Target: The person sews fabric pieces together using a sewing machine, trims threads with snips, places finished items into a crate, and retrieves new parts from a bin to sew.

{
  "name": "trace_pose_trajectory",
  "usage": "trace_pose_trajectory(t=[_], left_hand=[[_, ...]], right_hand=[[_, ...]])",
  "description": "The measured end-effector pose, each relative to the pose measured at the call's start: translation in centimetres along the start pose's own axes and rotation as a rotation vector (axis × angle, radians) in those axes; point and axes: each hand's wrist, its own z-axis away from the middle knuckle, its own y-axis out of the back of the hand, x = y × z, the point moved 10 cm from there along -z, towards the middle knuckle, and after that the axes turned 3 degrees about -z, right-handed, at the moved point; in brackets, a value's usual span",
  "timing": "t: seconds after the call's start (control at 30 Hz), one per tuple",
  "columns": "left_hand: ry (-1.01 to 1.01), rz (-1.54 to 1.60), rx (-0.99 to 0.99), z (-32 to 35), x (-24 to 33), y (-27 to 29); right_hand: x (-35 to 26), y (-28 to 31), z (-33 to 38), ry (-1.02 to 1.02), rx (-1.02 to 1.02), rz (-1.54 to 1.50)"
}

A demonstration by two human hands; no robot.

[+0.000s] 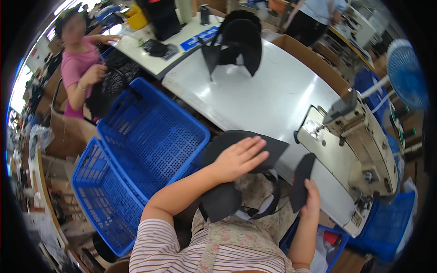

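A black curved fabric piece point(227, 142) lies over the near edge of the white table, with its pointed end toward the right. My left hand point(242, 158) rests flat on it, fingers stretched out. My right hand point(312, 200) grips the lower end of a narrow, upright black flap point(302, 182), its thumb and fingers at the edge. Below my left forearm another black part point(221, 202) hangs down over my lap. Looped black strips with pale edges point(266, 204) run between the two sides. Whether all these parts are joined, I cannot tell.
A black shaped stack point(241, 41) stands on the far part of the white table point(259, 100). At the right are a sewing machine point(364, 141) and a blue fan point(407, 75). Blue baskets point(150, 123) stand at the left, near a person in pink point(82, 59).
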Motion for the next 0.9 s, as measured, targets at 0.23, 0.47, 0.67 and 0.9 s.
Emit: trace_pose_trajectory(t=[0.23,0.47,0.67,0.9], left_hand=[[0.007,-0.114,0.007,-1.1,0.0,3.5],[-0.121,-0.318,-0.151,-4.1,2.4,4.6],[-0.188,-0.334,-0.134,-4.7,4.7,5.8],[-0.197,-0.315,-0.098,-5.3,5.9,6.3]], right_hand=[[1.8,-11.2,1.4,-0.152,-0.367,-0.254],[3.0,-10.9,1.9,-0.174,-0.407,-0.394],[2.4,-11.0,3.0,-0.156,-0.387,-0.48],[1.8,-10.0,3.3,-0.12,-0.386,-0.467]])
